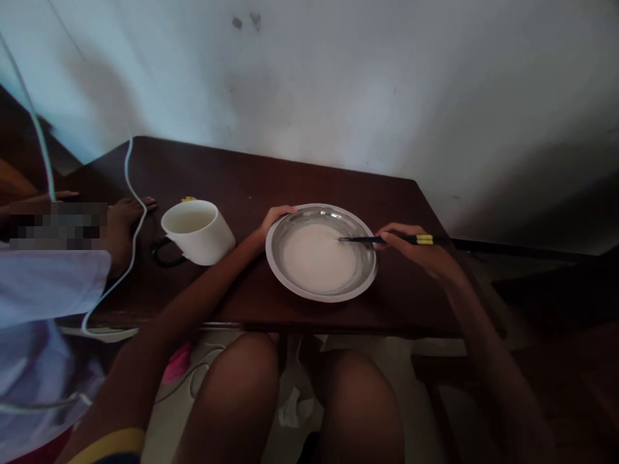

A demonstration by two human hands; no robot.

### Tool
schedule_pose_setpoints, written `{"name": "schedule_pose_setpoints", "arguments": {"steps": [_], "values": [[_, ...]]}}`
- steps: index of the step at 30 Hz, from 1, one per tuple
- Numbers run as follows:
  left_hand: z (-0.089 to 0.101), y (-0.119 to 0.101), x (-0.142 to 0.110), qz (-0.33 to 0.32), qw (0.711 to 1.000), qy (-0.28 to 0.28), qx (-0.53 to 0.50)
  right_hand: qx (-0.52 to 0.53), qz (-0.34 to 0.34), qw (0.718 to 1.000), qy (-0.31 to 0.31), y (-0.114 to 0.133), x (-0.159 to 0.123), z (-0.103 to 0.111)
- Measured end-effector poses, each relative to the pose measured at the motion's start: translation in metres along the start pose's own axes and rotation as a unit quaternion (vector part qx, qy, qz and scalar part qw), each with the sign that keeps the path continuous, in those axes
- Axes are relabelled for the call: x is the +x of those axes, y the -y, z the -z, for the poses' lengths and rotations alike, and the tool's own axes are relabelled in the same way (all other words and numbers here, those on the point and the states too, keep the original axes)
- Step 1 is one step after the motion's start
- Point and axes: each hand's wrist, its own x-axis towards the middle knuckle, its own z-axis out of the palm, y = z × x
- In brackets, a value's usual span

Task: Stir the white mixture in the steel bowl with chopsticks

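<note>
A round steel bowl (273, 261) stands on the dark table, holding a smooth, whitish liquid (316, 258). My left hand (277, 218) grips its far left rim, fingers laid over the edge. On the other side, my right hand (411, 245) is closed around black chopsticks (360, 239) with yellow bands near the back end. Their tips dip into the liquid at the right of the bowl. Left of my left forearm is a white mug (210, 238) with a black handle, part filled with a pale liquid.
The brown table (290, 174) backs against a pale wall (329, 84). A white cable (126, 167) runs over its left side, where another person's hand (130, 209) rests. A small yellow thing (188, 199) lies behind the mug. My knees (246, 380) are below the front edge.
</note>
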Motion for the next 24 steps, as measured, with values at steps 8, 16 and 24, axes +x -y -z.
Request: {"name": "schedule_pose_setpoints", "arguments": {"steps": [8, 16, 24], "values": [[0.010, 0.001, 0.010, -0.006, 1.000, 0.018, 0.000, 0.009, 0.046, 0.994, 0.103, 0.025, -0.003, -0.034], [0.003, 0.003, 0.002, -0.037, 0.998, 0.058, -0.004, -0.029, -0.016, 0.999, 0.012, 0.010, -0.018, 0.012], [0.010, 0.005, 0.009, -0.067, 0.994, 0.084, 0.018, 0.061, 0.017, 0.995, 0.078, 0.024, 0.022, -0.035]]}}
